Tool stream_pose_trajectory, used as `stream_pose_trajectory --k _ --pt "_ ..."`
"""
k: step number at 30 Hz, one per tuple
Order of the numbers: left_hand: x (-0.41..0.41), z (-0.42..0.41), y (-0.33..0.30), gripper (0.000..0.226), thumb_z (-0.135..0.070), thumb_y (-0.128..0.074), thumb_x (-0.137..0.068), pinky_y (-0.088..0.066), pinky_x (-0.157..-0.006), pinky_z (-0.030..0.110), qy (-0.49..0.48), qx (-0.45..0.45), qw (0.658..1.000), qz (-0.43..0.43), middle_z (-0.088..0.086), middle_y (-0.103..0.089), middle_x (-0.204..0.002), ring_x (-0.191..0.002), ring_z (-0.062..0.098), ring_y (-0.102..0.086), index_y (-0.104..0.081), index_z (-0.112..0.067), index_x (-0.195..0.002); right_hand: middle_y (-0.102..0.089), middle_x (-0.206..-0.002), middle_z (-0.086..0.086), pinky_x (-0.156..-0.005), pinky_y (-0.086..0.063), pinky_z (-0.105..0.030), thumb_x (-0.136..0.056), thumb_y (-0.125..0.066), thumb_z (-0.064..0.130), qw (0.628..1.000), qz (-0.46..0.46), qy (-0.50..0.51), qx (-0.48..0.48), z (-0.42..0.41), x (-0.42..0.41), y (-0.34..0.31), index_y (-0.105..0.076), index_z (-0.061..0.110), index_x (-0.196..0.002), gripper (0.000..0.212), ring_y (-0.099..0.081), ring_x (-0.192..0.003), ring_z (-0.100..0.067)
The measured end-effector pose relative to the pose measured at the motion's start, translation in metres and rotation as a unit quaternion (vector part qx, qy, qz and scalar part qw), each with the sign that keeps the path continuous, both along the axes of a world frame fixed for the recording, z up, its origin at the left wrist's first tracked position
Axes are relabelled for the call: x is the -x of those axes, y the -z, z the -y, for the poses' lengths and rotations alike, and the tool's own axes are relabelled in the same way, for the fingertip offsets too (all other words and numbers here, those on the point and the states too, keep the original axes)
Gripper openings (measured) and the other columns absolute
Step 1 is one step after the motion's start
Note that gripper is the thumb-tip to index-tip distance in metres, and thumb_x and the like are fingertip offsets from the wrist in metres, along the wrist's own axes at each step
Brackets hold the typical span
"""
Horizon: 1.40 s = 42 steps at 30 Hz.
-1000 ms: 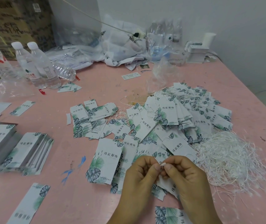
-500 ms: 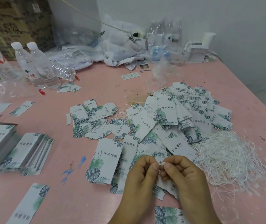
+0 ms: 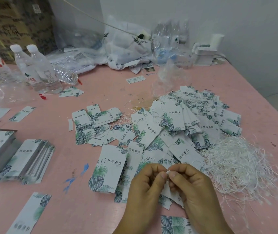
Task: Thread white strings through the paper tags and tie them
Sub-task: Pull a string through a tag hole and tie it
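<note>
Above the tags [image 3: 111,168], both hands [image 3: 168,184] pinch a string end [image 3: 168,172].

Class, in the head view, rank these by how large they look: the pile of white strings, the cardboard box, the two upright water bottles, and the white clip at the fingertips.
1. Strings pile and cardboard box: alike; the box is farther and cut off, so unranked.
2. Water bottles.
3. White clip.

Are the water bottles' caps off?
No, both upright bottles have white caps on, at the table's far left.
</note>
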<state>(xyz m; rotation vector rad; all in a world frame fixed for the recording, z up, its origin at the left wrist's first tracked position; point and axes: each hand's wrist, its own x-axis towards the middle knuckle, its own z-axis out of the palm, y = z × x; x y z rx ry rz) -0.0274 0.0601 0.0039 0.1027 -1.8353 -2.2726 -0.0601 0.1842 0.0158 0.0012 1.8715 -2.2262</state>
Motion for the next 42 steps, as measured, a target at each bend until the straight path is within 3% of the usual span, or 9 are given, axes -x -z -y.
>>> stream_pose_trajectory --k 6,11,16,19,25,28,32,35,42 --pt "-0.002 0.001 0.003 0.010 -0.020 -0.067 -0.085 -0.046 -0.063 0.019 -0.021 0.066 0.998 -0.012 -0.004 -0.067 -0.070 -0.066 0.006 -0.059 -0.072 -0.027 -0.081 -0.062 -0.060 -0.009 -0.060 -0.046 -0.031 -0.061 -0.078 0.033 1.000 -0.003 0.007 -0.016 0.000 0.000 -0.002 -0.075 0.015 -0.083 0.029 -0.054 -0.057 -0.017" --pt "-0.002 -0.001 0.003 0.017 -0.022 -0.058 -0.092 -0.043 -0.060 0.020 -0.032 0.092 0.995 -0.012 -0.008 -0.062 -0.068 -0.064 0.004 -0.054 -0.066 -0.031 -0.080 -0.063 -0.057 -0.010 -0.054 -0.046 -0.029 -0.078 -0.073 0.007 0.997 -0.038 -0.008 -0.068 -0.001 -0.001 -0.003 -0.077 0.020 -0.083 0.015 -0.053 -0.054 -0.018" --pt "0.001 0.007 0.001 0.019 -0.042 -0.058 -0.085 -0.035 -0.053 0.023 -0.041 0.018 0.999 0.021 -0.005 -0.052 -0.061 -0.056 0.010 -0.043 -0.063 -0.024 -0.083 -0.074 -0.093 0.008 -0.068 -0.050 -0.010 -0.087 -0.065 0.001 0.976 -0.142 0.010 -0.167 -0.013 0.002 -0.010 -0.071 0.038 -0.100 0.040 -0.066 -0.081 -0.001" --pt "0.005 0.012 0.001 0.020 -0.041 -0.063 -0.081 -0.035 -0.057 0.026 -0.026 -0.084 0.995 0.036 0.001 -0.058 -0.069 -0.060 0.012 -0.044 -0.067 -0.022 -0.081 -0.063 -0.115 0.025 -0.081 -0.047 -0.013 -0.089 -0.063 0.005 0.952 -0.156 -0.032 -0.261 -0.021 0.006 -0.008 -0.059 0.050 -0.113 0.052 -0.057 -0.109 0.007" --pt "0.010 0.017 -0.009 0.014 -0.027 -0.074 -0.072 -0.045 -0.051 0.021 0.036 -0.290 0.956 0.030 0.008 -0.063 -0.077 -0.056 0.012 -0.052 -0.068 -0.014 -0.072 -0.044 -0.123 0.043 -0.090 -0.034 -0.006 -0.074 -0.052 0.054 0.893 -0.156 -0.181 -0.382 -0.017 0.006 -0.002 -0.032 0.068 -0.125 0.057 -0.040 -0.119 0.021" --pt "0.012 0.021 -0.010 0.025 -0.026 -0.088 -0.065 -0.048 -0.053 0.023 0.043 -0.369 0.928 0.021 0.008 -0.063 -0.078 -0.057 0.013 -0.054 -0.067 -0.014 -0.073 -0.062 -0.112 0.031 -0.088 -0.047 -0.014 -0.067 -0.059 0.056 0.919 -0.103 -0.178 -0.336 -0.020 0.010 -0.003 -0.043 0.069 -0.117 0.054 -0.056 -0.105 0.014" --pt "0.014 0.027 -0.009 0.027 -0.023 -0.090 -0.066 -0.050 -0.055 0.023 0.051 -0.423 0.905 0.006 0.007 -0.063 -0.081 -0.061 0.012 -0.056 -0.068 -0.014 -0.078 -0.073 -0.104 -0.007 -0.084 -0.057 -0.051 -0.073 -0.073 0.034 0.965 0.012 -0.197 -0.175 -0.031 0.011 -0.006 -0.069 0.029 -0.108 0.035 -0.070 -0.099 -0.028" --pt "0.016 0.025 -0.007 0.008 -0.019 -0.075 -0.083 -0.049 -0.053 0.021 0.017 -0.418 0.908 0.030 0.005 -0.062 -0.079 -0.059 0.011 -0.055 -0.070 -0.014 -0.077 -0.068 -0.113 -0.023 -0.082 -0.057 -0.046 -0.073 -0.081 0.022 0.975 0.083 -0.205 0.017 -0.039 0.013 -0.011 -0.069 0.011 -0.112 0.042 -0.066 -0.104 -0.040" --pt "0.004 -0.001 0.008 0.021 -0.033 -0.068 -0.080 -0.039 -0.053 0.026 -0.029 -0.118 0.992 0.045 0.010 -0.052 -0.063 -0.056 0.014 -0.045 -0.064 -0.013 -0.081 -0.068 -0.097 -0.031 -0.068 -0.058 -0.046 -0.075 -0.061 0.001 0.967 0.155 -0.093 0.179 -0.011 0.011 -0.011 -0.071 0.001 -0.103 0.030 -0.069 -0.077 -0.035"
